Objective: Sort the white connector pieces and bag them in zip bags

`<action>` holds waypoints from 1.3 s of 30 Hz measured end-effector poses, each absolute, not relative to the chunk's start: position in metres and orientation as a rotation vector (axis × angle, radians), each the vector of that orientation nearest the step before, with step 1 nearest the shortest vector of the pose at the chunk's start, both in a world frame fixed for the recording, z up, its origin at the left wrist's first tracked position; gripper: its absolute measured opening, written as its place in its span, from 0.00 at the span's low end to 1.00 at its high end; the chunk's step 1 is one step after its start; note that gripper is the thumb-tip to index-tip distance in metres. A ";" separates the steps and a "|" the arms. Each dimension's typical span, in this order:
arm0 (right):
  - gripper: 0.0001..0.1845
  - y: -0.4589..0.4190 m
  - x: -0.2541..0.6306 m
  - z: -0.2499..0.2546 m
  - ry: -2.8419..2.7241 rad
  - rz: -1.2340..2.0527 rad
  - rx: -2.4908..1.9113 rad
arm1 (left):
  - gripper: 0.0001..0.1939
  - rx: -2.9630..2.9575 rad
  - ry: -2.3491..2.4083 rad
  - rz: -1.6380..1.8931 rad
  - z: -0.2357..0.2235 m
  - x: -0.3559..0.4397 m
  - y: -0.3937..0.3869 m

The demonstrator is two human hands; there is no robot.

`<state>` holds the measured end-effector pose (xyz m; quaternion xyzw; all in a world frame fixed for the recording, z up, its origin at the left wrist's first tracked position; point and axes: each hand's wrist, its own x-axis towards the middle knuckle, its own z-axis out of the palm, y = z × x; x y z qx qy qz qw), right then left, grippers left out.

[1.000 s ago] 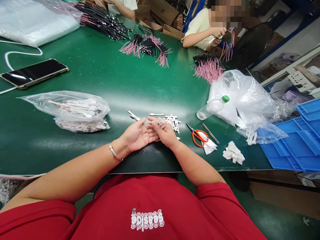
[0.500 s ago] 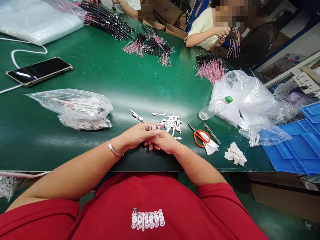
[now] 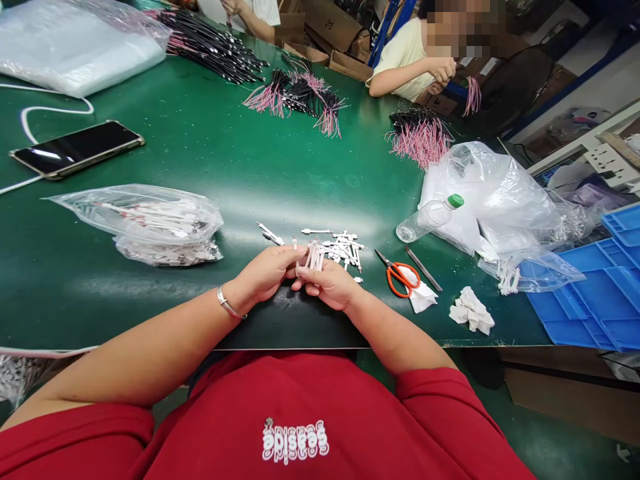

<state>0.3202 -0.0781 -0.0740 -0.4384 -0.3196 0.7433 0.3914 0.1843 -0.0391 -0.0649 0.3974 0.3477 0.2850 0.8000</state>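
White cables [image 3: 315, 257] | more exposed than before | right grip [image 3: 334, 283] holds bunch | left grip [image 3: 267, 273] pinches one

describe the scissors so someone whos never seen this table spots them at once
On the green table, find the loose white pieces by the right hand. The scissors lie just to their right, partly on white tissue, beside a slim grey tool. Their looped orange handles set them apart from it.

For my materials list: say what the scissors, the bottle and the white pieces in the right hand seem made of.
White pieces: probably plastic outside, being evenly white; finish too small to judge. Scissors: metal blades, dark and thin; handles likely plastic-coated, evenly orange. Bottle: glossy, probably plastic, see-through with highlights.
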 end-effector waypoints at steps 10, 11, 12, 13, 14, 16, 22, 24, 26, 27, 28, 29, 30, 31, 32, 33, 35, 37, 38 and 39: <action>0.21 -0.080 0.320 -0.074 -0.861 1.849 -1.176 | 0.14 0.939 0.757 0.615 -0.064 0.186 -0.042; 0.23 -0.079 0.321 -0.072 -0.832 1.860 -1.145 | 0.14 0.949 0.757 0.621 -0.065 0.185 -0.041; 0.26 -0.079 0.321 -0.071 -0.811 1.873 -1.122 | 0.14 0.954 0.764 0.635 -0.067 0.184 -0.039; 0.28 -0.078 0.322 -0.071 -0.801 1.885 -1.108 | 0.13 0.956 0.770 0.652 -0.068 0.183 -0.038; 0.27 -0.078 0.323 -0.071 -0.801 1.897 -1.105 | 0.13 0.958 0.768 0.663 -0.069 0.182 -0.037; 0.23 -0.078 0.323 -0.072 -0.825 1.901 -1.112 | 0.14 0.967 0.734 0.636 -0.070 0.181 -0.036; 0.22 -0.079 0.324 -0.073 -1.018 2.036 -1.143 | 0.31 1.037 0.626 0.352 -0.070 0.182 -0.040; 0.25 -0.079 0.327 -0.068 -1.023 2.086 -1.159 | 0.26 0.987 0.689 0.449 -0.070 0.182 -0.040; 0.25 -0.079 0.333 -0.063 -1.061 2.077 -1.220 | 0.17 0.869 0.754 0.633 -0.069 0.182 -0.038; 0.25 -0.080 0.335 -0.061 -1.100 2.032 -1.271 | 0.13 0.792 0.772 0.714 -0.068 0.182 -0.036; 0.23 -0.080 0.338 -0.059 -1.142 1.956 -1.329 | 0.10 0.714 0.780 0.770 -0.066 0.182 -0.034; 0.22 -0.080 0.340 -0.059 -1.184 1.855 -1.387 | 0.09 0.641 0.783 0.797 -0.064 0.182 -0.033; 0.19 -0.081 0.341 -0.059 -1.223 1.750 -1.440 | 0.09 0.577 0.785 0.803 -0.062 0.181 -0.031; 0.17 -0.081 0.342 -0.059 -1.259 1.664 -1.478 | 0.10 0.526 0.787 0.799 -0.060 0.181 -0.030; 0.15 -0.081 0.342 -0.060 -1.290 1.599 -1.500 | 0.10 0.490 0.790 0.789 -0.059 0.181 -0.030; 0.14 -0.081 0.342 -0.061 -1.314 1.555 -1.509 | 0.11 0.469 0.792 0.778 -0.058 0.181 -0.029; 0.14 -0.080 0.341 -0.062 -1.323 1.511 -1.515 | 0.11 0.450 0.797 0.757 -0.056 0.181 -0.029; 0.16 -0.080 0.341 -0.063 -1.275 1.487 -1.533 | 0.12 0.439 0.800 0.745 -0.056 0.180 -0.028; 0.17 -0.079 0.340 -0.064 -1.246 1.487 -1.539 | 0.12 0.435 0.797 0.740 -0.057 0.180 -0.028; 0.17 -0.079 0.339 -0.064 -1.226 1.498 -1.535 | 0.12 0.433 0.790 0.733 -0.057 0.180 -0.028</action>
